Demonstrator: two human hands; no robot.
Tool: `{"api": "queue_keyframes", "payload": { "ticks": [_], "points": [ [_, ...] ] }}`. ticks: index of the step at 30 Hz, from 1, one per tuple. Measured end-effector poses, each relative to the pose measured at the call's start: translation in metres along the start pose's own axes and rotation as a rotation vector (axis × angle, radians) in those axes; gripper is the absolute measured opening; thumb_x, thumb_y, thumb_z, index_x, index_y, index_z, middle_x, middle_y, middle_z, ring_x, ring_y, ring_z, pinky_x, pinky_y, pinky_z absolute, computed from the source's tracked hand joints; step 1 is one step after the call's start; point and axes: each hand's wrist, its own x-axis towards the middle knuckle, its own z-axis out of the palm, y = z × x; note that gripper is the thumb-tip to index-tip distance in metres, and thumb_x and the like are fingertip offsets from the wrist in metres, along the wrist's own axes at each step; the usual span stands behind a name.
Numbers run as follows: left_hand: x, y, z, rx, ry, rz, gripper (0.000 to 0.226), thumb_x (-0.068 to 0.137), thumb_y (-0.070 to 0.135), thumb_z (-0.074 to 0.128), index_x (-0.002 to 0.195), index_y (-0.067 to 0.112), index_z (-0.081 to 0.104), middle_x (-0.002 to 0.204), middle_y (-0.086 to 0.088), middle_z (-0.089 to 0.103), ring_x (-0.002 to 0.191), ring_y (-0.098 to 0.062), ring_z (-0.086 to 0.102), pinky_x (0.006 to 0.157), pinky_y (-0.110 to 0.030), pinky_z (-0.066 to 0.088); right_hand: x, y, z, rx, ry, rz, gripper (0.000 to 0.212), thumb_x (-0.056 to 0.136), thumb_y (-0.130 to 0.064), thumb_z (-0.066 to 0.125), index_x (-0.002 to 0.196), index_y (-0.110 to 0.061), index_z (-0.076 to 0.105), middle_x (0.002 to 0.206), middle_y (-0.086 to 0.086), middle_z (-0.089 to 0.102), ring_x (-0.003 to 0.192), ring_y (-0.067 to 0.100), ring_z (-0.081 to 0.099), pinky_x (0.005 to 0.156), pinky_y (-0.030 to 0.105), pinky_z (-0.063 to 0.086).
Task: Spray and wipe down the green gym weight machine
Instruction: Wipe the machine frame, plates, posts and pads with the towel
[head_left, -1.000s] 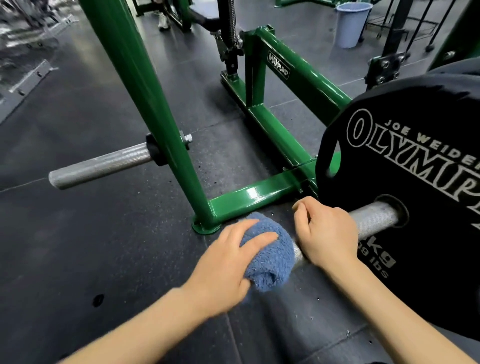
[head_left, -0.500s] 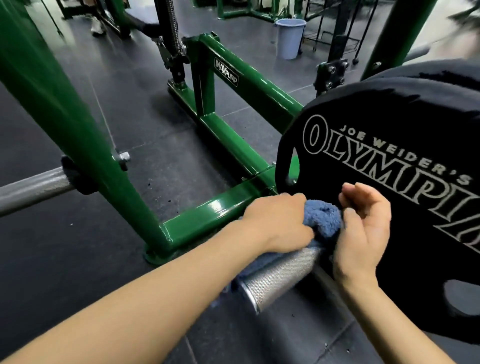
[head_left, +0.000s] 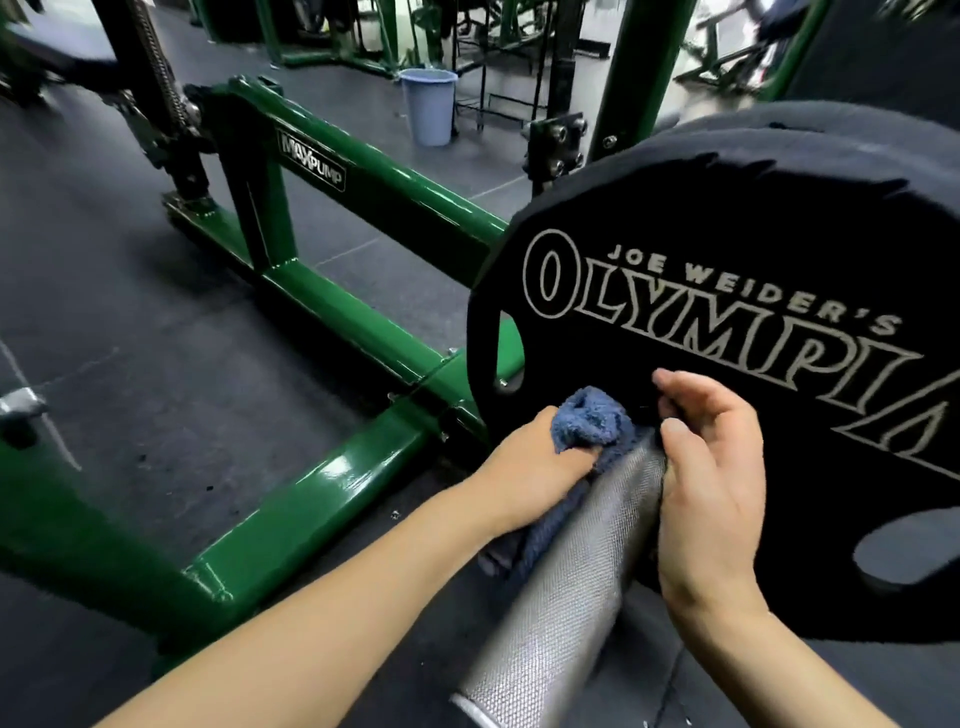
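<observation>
- The left hand (head_left: 530, 462) is gripping a bunched blue terry cloth (head_left: 589, 423), fingers curled into it, and is pressing it against the left side of the knurled steel weight sleeve (head_left: 566, 577) right where the sleeve is meeting the plate.
- The right hand (head_left: 711, 478) is lying along the sleeve's right side, thumb touching the metal and fingers loosely curled near the cloth; whether it is actually pinching anything is unclear.
- A black weight plate (head_left: 753, 322) lettered "JOE WEIDER'S OLYMPIA" is sitting on the sleeve, just behind both hands.
- The green machine frame (head_left: 332, 478) is running across the dark rubber floor (head_left: 130, 364) to the left of the hands, with a "MAXPUMP" label (head_left: 311, 161) showing on its slanted bar.
- A pale blue bucket (head_left: 430, 106) is standing well behind the frame.
</observation>
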Motion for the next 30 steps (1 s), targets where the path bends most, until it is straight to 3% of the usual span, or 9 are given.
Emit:
{"api": "queue_keyframes", "payload": {
  "ticks": [2,4,8,11,15,18,21,26,30],
  "points": [
    [-0.012,-0.028,0.006,0.111,-0.096,0.005,0.043,0.074,0.039,0.052,0.11,0.017,0.054,0.11,-0.003,0.062,0.107,-0.023,0.059,0.095,-0.04,0.046,-0.003,0.001,-0.001,-0.062,-0.017,-0.03,0.032,0.083,-0.01,0.045,0.108,-0.026,0.057,0.118,-0.003,0.061,0.115,0.006,0.056,0.102,0.022,0.042],
    [-0.023,-0.048,0.007,0.296,-0.032,0.02,0.026,0.079,0.033,0.056,0.104,0.027,0.05,0.107,0.005,0.056,0.099,-0.022,0.059,0.087,-0.041,0.049,-0.005,0.002,0.0,-0.137,-0.064,-0.072,0.033,0.083,-0.011,0.045,0.108,-0.028,0.057,0.117,-0.006,0.061,0.115,0.006,0.056,0.1,0.019,0.041],
    [-0.027,-0.017,-0.011,0.127,0.585,0.256,0.058,0.074,0.016,0.064,0.127,0.033,0.047,0.13,0.01,0.039,0.115,-0.017,0.05,0.092,-0.036,0.044,-0.002,-0.008,0.005,-0.251,-0.085,-0.121,0.033,0.084,-0.009,0.045,0.112,-0.02,0.058,0.111,-0.012,0.06,0.107,-0.003,0.056,0.092,0.009,0.04],
    [-0.003,0.019,-0.021,0.082,0.778,0.478,0.069,0.066,0.015,0.068,0.13,0.031,0.047,0.139,0.0,0.037,0.124,-0.027,0.044,0.098,-0.042,0.044,0.011,-0.019,0.012,-0.391,-0.101,-0.213,0.031,0.084,-0.007,0.045,0.11,-0.017,0.056,0.107,-0.013,0.06,0.101,-0.004,0.056,0.087,0.006,0.038],
    [0.036,-0.007,0.0,0.352,0.858,0.664,0.055,0.076,0.021,0.052,0.129,0.031,0.048,0.142,-0.007,0.038,0.131,-0.035,0.038,0.103,-0.055,0.038,0.026,-0.012,0.019,-0.493,-0.05,-0.261,0.033,0.083,-0.007,0.045,0.114,-0.018,0.053,0.111,-0.004,0.058,0.105,0.005,0.055,0.093,0.012,0.039],
    [0.047,-0.049,0.022,0.549,0.918,0.842,0.053,0.08,0.02,0.06,0.129,0.035,0.048,0.141,-0.004,0.036,0.128,-0.032,0.038,0.099,-0.058,0.039,0.021,-0.003,0.019,-0.504,-0.07,-0.264,0.035,0.083,-0.006,0.045,0.116,-0.017,0.054,0.115,-0.004,0.059,0.111,0.007,0.055,0.098,0.018,0.04],
    [0.052,-0.057,0.027,0.551,0.938,0.842,0.057,0.076,0.022,0.063,0.13,0.037,0.048,0.143,-0.002,0.036,0.129,-0.03,0.037,0.103,-0.058,0.034,0.023,-0.003,0.017,-0.418,-0.06,-0.201,0.035,0.083,-0.005,0.045,0.114,-0.016,0.058,0.112,-0.011,0.061,0.109,0.006,0.057,0.095,0.018,0.043],
    [0.046,-0.079,0.036,0.581,0.845,0.814,0.072,0.064,0.019,0.068,0.13,0.037,0.047,0.144,-0.002,0.035,0.13,-0.03,0.035,0.108,-0.058,0.029,0.022,-0.003,0.019,-0.339,-0.084,-0.181,0.031,0.085,-0.003,0.044,0.108,-0.018,0.06,0.109,-0.005,0.064,0.107,0.011,0.06,0.095,0.027,0.047],
    [0.039,-0.119,0.072,0.694,0.745,0.809,0.065,0.06,0.026,0.083,0.117,0.036,0.053,0.136,0.0,0.043,0.118,-0.03,0.043,0.105,-0.059,0.028,0.02,-0.004,0.018,-0.325,-0.078,-0.175,0.03,0.085,-0.003,0.044,0.103,-0.02,0.06,0.106,-0.003,0.065,0.104,0.011,0.061,0.092,0.028,0.048]
  ]
}}
